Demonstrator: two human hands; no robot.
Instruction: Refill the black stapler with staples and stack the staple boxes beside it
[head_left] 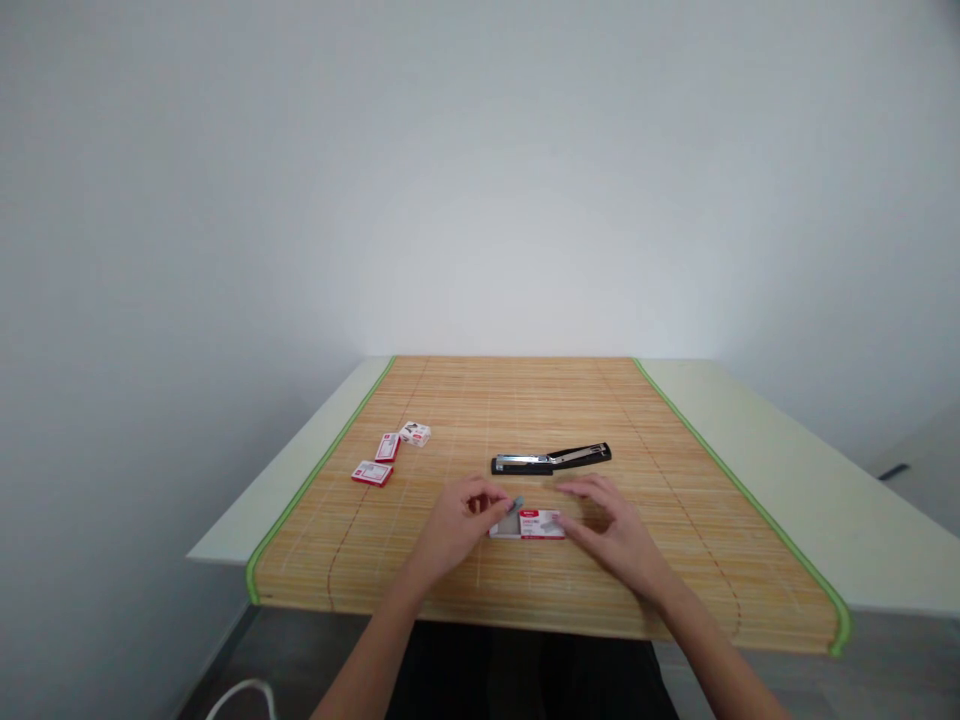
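Indoors, green-edged bamboo mat (517,400) crosses white table (757,440); left hand (463,515) pinches blurred grey piece (519,502); right hand (619,530), digits apart, touches red-white cardboard box (536,525).

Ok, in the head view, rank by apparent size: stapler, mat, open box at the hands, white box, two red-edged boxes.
1. Mat
2. Stapler
3. Open box
Unranked: white box and two red-edged boxes; they look similar, at differing nearness.
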